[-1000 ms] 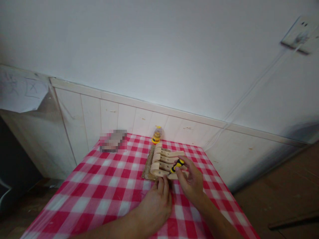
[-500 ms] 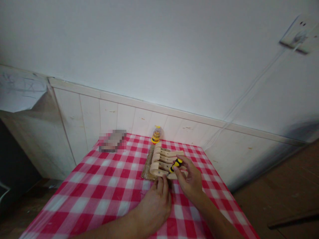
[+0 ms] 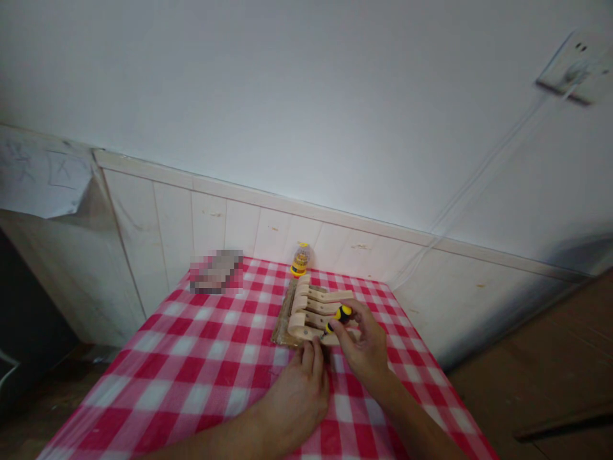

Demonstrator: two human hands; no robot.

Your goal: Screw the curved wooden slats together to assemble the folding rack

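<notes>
My right hand (image 3: 366, 342) is closed around the handle of a yellow and black screwdriver (image 3: 341, 314). The screwdriver leans, its tip down at a screw hole in the nearest of several curved pale wooden pieces (image 3: 299, 319). These pieces lie side by side on a flat brown board (image 3: 282, 319), and dark screw heads or holes show in them. At the near edge of this wooden piecework, my left hand (image 3: 306, 383) presses with its fingers together, holding the front piece. My left thumb is hidden.
Beyond the board, by the wall, stands a clear container with a yellow base and cap (image 3: 301, 260). A blurred-out flat object (image 3: 218, 271) lies at the table's back left. A red and white checked cloth (image 3: 205, 364) covers the table. A wall socket (image 3: 575, 70) with a cable hangs upper right.
The screwdriver handle has turned and shifted slightly in my right hand, whose fingers have moved a little. My left hand and the wooden pieces stay in place.
</notes>
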